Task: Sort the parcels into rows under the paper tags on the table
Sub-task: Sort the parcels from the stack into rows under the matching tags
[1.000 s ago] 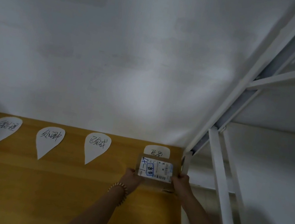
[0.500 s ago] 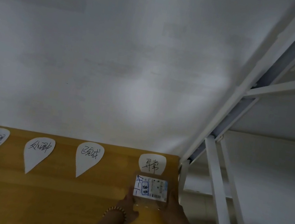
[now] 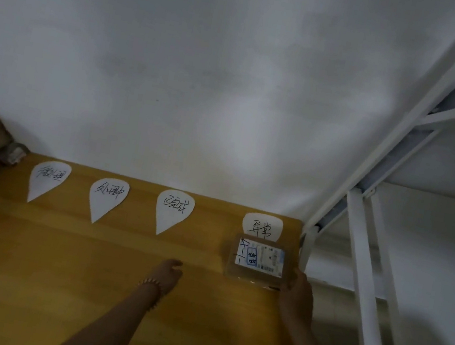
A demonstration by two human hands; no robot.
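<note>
Your right hand (image 3: 296,295) touches the parcel (image 3: 259,261) lying under the tag (image 3: 262,226) at the tabletop's (image 3: 49,278) far right corner; grip unclear. Your left hand (image 3: 167,275) hangs loose, empty.

wall (image 3: 206,77): plain white, faintly smudged, rises behind the far edge | shelving frame (image 3: 363,257): white metal uprights and slanted braces, at the right, close to the corner | bead bracelet (image 3: 153,287): pale beads around a wrist | lighting: dim, bottom edge in shadow
</note>
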